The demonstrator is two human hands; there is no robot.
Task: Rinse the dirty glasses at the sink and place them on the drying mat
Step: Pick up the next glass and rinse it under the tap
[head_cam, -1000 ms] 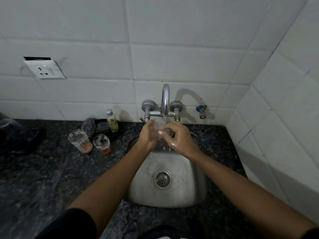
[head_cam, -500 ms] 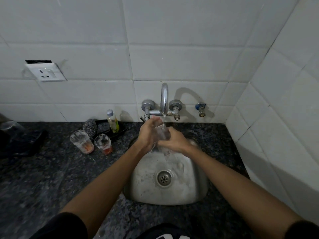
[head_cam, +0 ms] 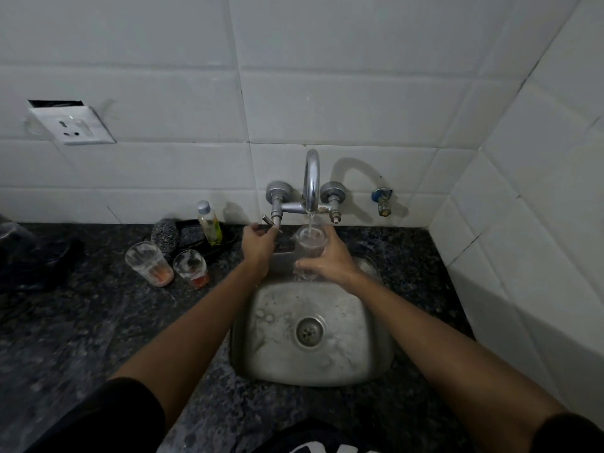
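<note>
Right hand (head_cam: pixel 327 261) wraps a clear glass (head_cam: pixel 310 248), fingers curled round its lower wall, holding it upright over the back of the sink (head_cam: pixel 261 338), directly under the spout of the tap (head_cam: pixel 311 181). Thin stream of water falls from the spout into the glass mouth. Left hand (head_cam: pixel 258 245) reaches up to the tap's left valve; fingers curled, pinching the small lever (head_cam: pixel 270 221) at its end. Sink is steel, wet-marked, drain (head_cam: pixel 310 331) near centre, set into a dark speckled bench (head_cam: pixel 81 338). Two more glasses stand upright on the bench left of the sink, just beside each other: the big glass (head_cam: pixel 148 263) farther left, the small glass (head_cam: pixel 191 268) nearer the sink, both with orange-red dregs at the bottom and film on the walls. Behind them, against the wall: a scrubber (head_cam: pixel 166 235), a dark dish, and a small bottle (head_cam: pixel 210 223) of yellowish liquid with a pale cap. Dark bundle (head_cam: pixel 36 256) at the far left of the bench; too dim to tell what it is. White tiled wall behind and to the right; a socket (head_cam: pixel 73 125) hangs loose from the wall at upper left; a separate small valve (head_cam: pixel 382 201) right of the tap. Both forearms bare, black sleeves at the lower edge.
</note>
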